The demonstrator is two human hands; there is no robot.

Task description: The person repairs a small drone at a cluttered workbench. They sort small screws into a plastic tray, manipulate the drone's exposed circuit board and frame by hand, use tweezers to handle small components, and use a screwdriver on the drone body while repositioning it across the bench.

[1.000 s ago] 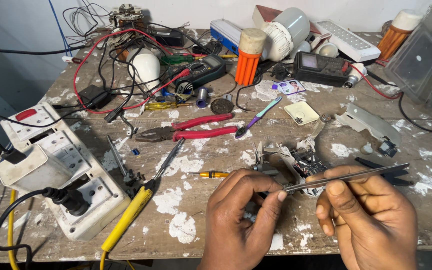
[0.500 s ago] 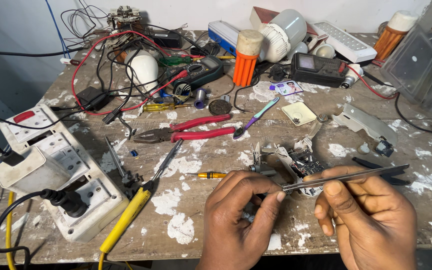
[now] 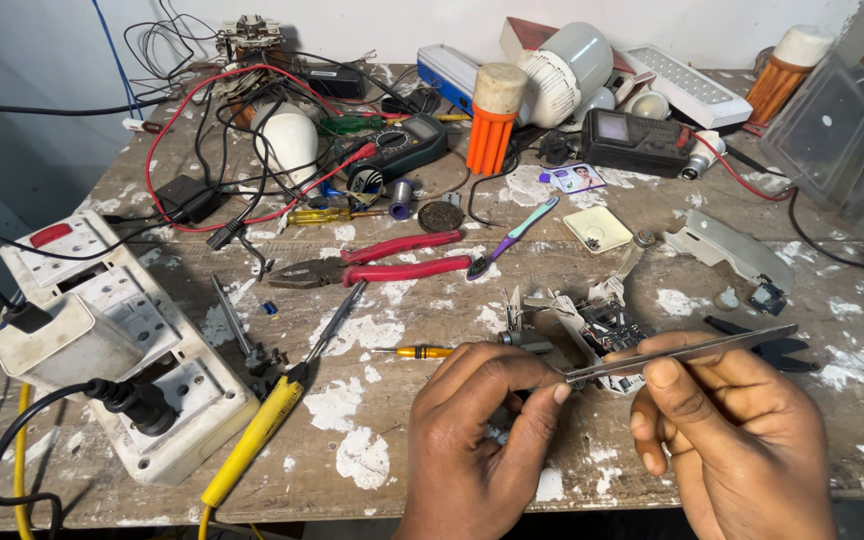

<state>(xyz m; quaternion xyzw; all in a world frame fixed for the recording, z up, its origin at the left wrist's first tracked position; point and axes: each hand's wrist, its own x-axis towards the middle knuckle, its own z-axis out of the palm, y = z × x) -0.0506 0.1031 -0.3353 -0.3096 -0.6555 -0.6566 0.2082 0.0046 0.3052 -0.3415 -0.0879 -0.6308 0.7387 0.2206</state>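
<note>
Right hand (image 3: 727, 440) pinching metal tweezers (image 3: 682, 354), left hand (image 3: 487, 435) fingers closed at their tip, above paint-flecked workbench (image 3: 372, 470)

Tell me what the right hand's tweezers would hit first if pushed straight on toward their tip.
The left hand's fingertips: the tweezers in the right hand already point at them, seemingly touching.

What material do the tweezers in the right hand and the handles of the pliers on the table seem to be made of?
Tweezers, held in the right hand: probably bare metal, since they are thin, grey and give a dull shine. Handles of the pliers: most likely a plastic or rubber coating, as they are smooth, plain red and slightly glossy, while the jaws look like dark metal.
</note>
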